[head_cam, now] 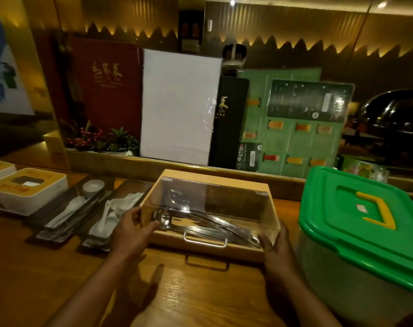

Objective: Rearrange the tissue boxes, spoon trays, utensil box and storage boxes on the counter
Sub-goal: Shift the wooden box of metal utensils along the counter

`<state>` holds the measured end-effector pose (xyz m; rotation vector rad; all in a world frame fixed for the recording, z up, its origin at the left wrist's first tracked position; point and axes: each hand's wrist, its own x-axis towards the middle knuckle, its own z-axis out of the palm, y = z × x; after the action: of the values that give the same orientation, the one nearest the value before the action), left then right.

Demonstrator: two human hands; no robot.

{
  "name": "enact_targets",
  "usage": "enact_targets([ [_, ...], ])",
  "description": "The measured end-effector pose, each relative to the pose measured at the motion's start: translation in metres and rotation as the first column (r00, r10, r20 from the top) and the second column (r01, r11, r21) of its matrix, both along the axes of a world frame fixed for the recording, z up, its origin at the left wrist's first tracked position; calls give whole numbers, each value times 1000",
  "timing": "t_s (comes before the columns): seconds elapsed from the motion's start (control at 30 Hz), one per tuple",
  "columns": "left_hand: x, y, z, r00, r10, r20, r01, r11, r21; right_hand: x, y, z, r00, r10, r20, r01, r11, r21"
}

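Observation:
A wooden utensil box with a clear lid and metal spoons inside sits mid-counter. My left hand grips its front left corner, and my right hand grips its front right corner. Left of it lie two dark spoon trays: one holds several white spoons, the other a spoon and a small white bowl. A white tissue box with an orange top stands at the far left, another behind it. A storage box with a green lid and yellow handle stands at the right.
Upright menus line the raised ledge behind the counter: red, white, black and green. A small plant with red berries sits at the ledge's left. Bare wooden counter lies in front of the boxes.

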<state>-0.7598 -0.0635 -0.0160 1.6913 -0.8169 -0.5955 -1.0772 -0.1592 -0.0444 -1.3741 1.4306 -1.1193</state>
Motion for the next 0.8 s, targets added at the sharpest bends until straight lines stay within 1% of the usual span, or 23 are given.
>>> enact_targets([
  [0.1, 2, 0, -1, 1000, -8, 4, 8, 1000, 5, -1, 1, 1, 1000, -3, -30, 3, 1000, -15],
  [0.33, 8, 2, -2, 999, -44, -3, 44, 999, 3, 2, 4, 4, 999, -7, -35, 6, 1000, -18],
  [0.4, 10, 2, -4, 999, -52, -9, 52, 999, 2, 2, 4, 6, 999, 6, -37, -6, 1000, -7],
  [0.6, -3, -2, -5, 999, -48, 1, 48, 999, 21, 1, 10, 21, 994, 20, -109, -16, 999, 36],
  [0.63, -7, -1, -3, 998, -36, 44, 34, 999, 32, 0, 12, 22, 991, 17, -133, -10, 999, 52],
  [0.7, -15, 3, 1, 980, -13, 200, 3, 999, 50, -1, 17, 21, 983, 22, -184, -1, 994, 113],
  [0.73, -20, 5, 5, 963, -5, 270, -7, 999, 42, -2, 22, 22, 982, 38, -183, -13, 991, 136],
  [0.8, -32, 10, 14, 933, -6, 361, 9, 1000, -5, -8, 37, 22, 978, 85, -188, -58, 988, 145],
])
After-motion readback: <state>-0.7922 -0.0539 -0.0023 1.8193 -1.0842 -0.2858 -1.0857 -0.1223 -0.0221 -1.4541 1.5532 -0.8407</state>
